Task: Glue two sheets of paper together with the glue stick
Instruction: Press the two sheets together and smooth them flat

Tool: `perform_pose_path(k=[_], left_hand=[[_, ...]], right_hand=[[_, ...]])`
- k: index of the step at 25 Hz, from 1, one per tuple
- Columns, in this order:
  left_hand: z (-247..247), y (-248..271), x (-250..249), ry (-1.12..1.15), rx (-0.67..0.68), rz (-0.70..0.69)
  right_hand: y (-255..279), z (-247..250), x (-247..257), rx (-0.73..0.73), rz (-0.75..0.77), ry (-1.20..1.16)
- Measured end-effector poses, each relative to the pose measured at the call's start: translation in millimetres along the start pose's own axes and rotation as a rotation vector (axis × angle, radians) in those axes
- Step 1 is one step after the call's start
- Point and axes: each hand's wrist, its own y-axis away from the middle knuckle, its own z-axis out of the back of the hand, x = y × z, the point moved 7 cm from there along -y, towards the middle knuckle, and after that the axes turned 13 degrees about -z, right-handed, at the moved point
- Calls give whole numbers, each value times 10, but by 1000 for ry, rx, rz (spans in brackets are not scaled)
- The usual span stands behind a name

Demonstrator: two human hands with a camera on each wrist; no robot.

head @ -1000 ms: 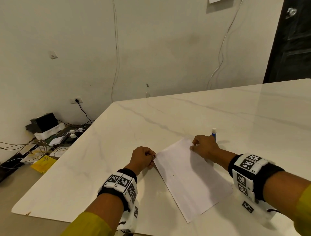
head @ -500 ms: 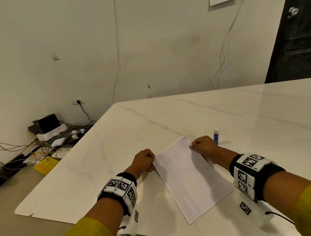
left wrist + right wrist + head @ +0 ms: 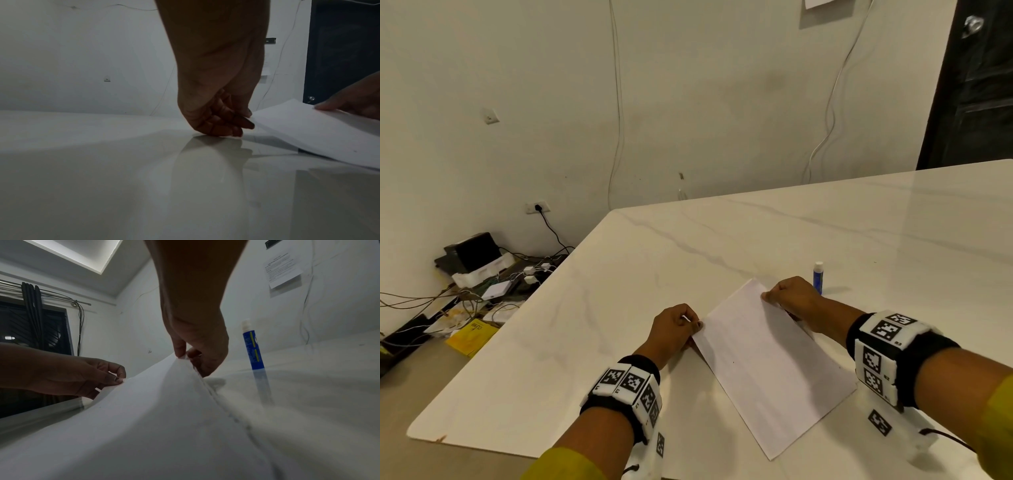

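Far end of the paper [image 3: 770, 356] is now lifted higher off the table [image 3: 619, 274] vs. before. Left hand [image 3: 676, 327] and right hand [image 3: 792, 298] each pinch a far corner. Glue stick [image 3: 818, 277] stands upright behind right hand, untouched. Prob. separating the sheets before gluing.
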Motion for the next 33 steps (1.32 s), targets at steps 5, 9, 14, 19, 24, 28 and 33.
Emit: perform_pose_path(k=[5,9,14,19,24,28,33], left_hand=[[-14,56,-43,131,45,-1],[-23,70,-47,145,54,42],[-54,88,-105,254,28,98],[-31,49,-33,198,52,50],[-36,42,6,236,95,25],[-45,35,28,267,101,38],[-41,20,59,282,130,58]], right_hand=[[31,-23,106,65,76,-158],[50,-63,146,66,110,-176],[15,-58,110,16,101,-147],[-50,-42,137,-17,109,-129],[-17,-44,175,-31,126,-122],[8,-69,170,-27,139,-98],[-8,-71,161,-32,141,-85]])
